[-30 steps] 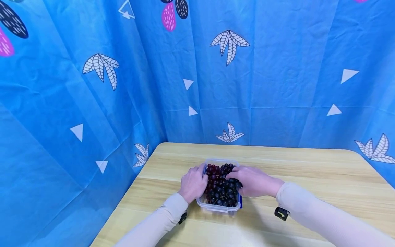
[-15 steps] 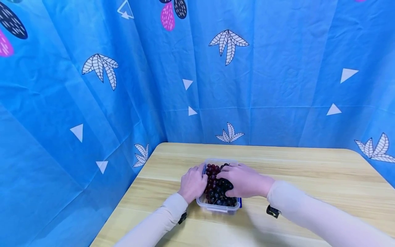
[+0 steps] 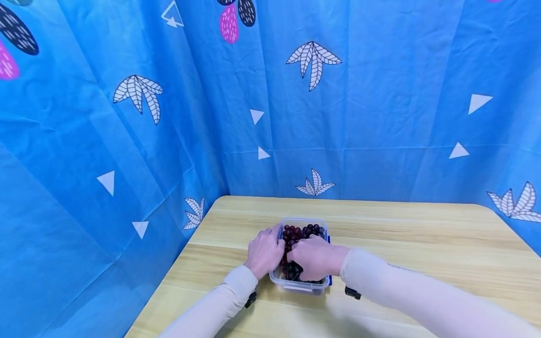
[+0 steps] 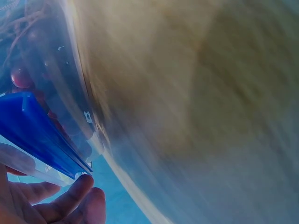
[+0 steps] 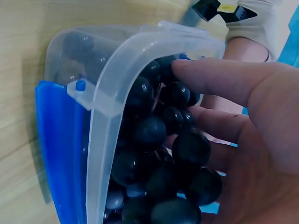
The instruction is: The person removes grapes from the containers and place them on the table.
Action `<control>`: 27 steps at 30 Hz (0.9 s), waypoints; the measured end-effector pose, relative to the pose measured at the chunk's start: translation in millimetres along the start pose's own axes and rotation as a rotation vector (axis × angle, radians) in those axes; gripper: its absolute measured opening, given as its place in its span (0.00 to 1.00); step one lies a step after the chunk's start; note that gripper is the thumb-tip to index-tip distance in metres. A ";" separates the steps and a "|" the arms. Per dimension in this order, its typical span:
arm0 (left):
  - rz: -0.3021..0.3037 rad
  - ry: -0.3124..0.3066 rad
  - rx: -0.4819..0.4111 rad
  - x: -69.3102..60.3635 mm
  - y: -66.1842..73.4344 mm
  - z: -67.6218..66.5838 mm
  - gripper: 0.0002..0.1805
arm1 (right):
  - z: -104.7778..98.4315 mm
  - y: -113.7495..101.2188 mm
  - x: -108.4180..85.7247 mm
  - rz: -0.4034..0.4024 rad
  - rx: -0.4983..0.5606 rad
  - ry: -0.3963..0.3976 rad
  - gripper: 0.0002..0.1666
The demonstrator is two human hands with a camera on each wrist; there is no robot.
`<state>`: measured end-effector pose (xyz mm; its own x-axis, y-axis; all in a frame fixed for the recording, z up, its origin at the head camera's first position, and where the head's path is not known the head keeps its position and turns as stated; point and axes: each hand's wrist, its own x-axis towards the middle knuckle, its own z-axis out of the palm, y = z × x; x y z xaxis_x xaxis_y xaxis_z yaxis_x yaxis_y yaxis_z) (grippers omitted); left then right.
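A clear plastic food container (image 3: 297,285) with blue side latches is filled with dark grapes (image 5: 149,133), black ones to the right and redder ones (image 3: 290,231) to the left. My left hand (image 3: 265,249) grips the container's left rim. In the left wrist view, its fingertips (image 4: 84,184) lie near the lowered blue latch (image 4: 42,130). My right hand (image 3: 314,258) reaches over the front part of the grapes. Its thumb (image 5: 210,77) and fingers touch black grapes with a gap between them, in the right wrist view. Some fingertips are hidden behind the grapes.
The container stands on a light wooden table (image 3: 405,230). A blue patterned cloth (image 3: 380,103) hangs behind the table and along its left side. The other blue latch (image 5: 58,149) hangs down at the container's right side.
My right hand has moved left across the grapes and then toward the container's front, uncovering the grapes at the back right. My left hand has stayed on the left rim.
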<state>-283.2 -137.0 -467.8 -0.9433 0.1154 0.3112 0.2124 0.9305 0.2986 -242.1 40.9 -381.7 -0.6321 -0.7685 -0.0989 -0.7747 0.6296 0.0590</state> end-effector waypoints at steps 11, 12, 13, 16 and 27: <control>0.021 0.017 0.001 -3.6 -4.4 2.0 0.28 | 1.8 -12.3 7.5 0.075 0.030 -0.104 0.11; 0.022 0.018 -0.001 -4.0 -5.0 2.3 0.28 | 2.2 -12.9 8.2 0.076 0.034 -0.110 0.11; 0.022 0.019 -0.004 -4.5 -5.5 2.6 0.28 | 2.9 -13.4 8.7 0.076 0.036 -0.114 0.11; 0.025 0.026 -0.012 -5.9 -7.3 4.2 0.28 | 6.2 -14.7 10.7 0.073 0.042 -0.126 0.14; 0.037 0.053 -0.015 -7.9 -12.6 9.4 0.28 | 15.7 -17.2 13.7 0.070 -0.009 -0.172 0.24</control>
<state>-280.8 -146.4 -482.5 -0.9200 0.1305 0.3696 0.2508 0.9206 0.2993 -237.2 21.3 -399.7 -0.6728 -0.6915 -0.2629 -0.7295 0.6792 0.0807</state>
